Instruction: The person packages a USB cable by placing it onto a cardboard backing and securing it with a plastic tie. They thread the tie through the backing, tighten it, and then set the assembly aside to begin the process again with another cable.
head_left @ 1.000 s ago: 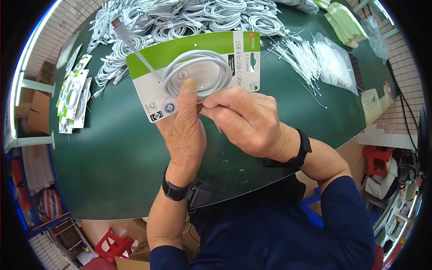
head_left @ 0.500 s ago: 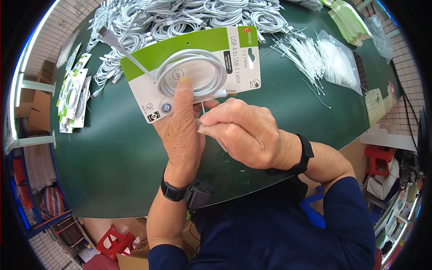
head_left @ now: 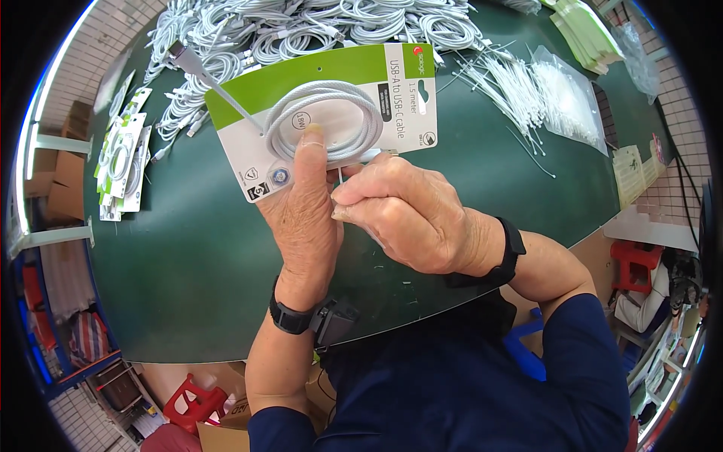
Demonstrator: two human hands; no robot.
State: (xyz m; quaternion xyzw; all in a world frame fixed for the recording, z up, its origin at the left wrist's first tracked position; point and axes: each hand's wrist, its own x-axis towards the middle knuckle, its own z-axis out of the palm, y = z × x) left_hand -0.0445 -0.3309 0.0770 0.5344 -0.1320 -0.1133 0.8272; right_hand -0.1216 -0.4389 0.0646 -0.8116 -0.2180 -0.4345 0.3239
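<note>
My left hand (head_left: 305, 211) grips a green and white backing card (head_left: 233, 143) from its near edge, thumb on the front and fingers behind. A coiled white braided cable (head_left: 370, 124) lies against the card under that thumb. One cable end with a grey plug (head_left: 192, 64) sticks out past the card's upper left; the other end sits by the near right edge, partly behind my right hand (head_left: 410, 215). The right thumb and forefinger pinch a thin white cable tie (head_left: 340, 175) just below the card's near edge. Its far part is hidden behind the card.
A heap of coiled white cables (head_left: 301, 34) covers the table's far side. Carded cables (head_left: 120, 162) are stacked at left. Loose white cable ties (head_left: 504, 90) and a clear bag of them (head_left: 568, 105) lie at right, with green cards (head_left: 584, 34) beyond on the green table (head_left: 181, 279).
The card has shifted very slightly to the right in my left hand. My right hand keeps its pinch on the cable tie, now covering more of the cable's near plug.
</note>
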